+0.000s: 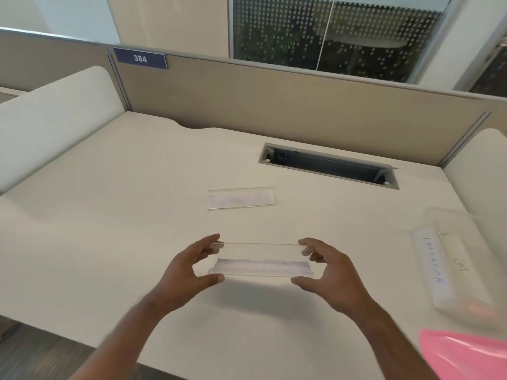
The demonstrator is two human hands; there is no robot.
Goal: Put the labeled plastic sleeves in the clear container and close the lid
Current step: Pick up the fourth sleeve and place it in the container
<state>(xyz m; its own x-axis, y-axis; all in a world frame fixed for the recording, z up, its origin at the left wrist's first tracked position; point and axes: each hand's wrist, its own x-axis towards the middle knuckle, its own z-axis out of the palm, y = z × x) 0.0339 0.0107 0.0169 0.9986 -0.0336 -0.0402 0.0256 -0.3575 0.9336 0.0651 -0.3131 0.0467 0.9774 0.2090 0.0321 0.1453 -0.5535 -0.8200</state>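
From the head camera, the only view I have, my left hand (192,266) and right hand (322,267) hold a clear plastic sleeve (262,260) by its two short ends, thumbs under and fingers over, each hand pinched shut on its end; the sleeve hangs level just above the desk (109,215) at about six o'clock from the desk's middle. I judge the end-to-end hold keeps the thin plastic from bowing and leaves the white label strip along its near edge readable.

A second sleeve (241,198) lies flat on the desk at twelve o'clock from my hands, well apart from them, not yet collected; its writing is too faint to read.

The clear container (450,259) sits at three o'clock, near the right edge of the frame; at least one labelled sleeve seems to lie inside already, with handwriting showing through; I cannot tell where the lid is. A pink sheet (466,355) lies at five o'clock, just beside the container's near end.

The path from my hands towards three o'clock looks bare; the desk's front edge runs close beneath my forearms, so I would carry the sleeve sideways rather than back; the cable slot (329,165) at one o'clock is well clear of that path.
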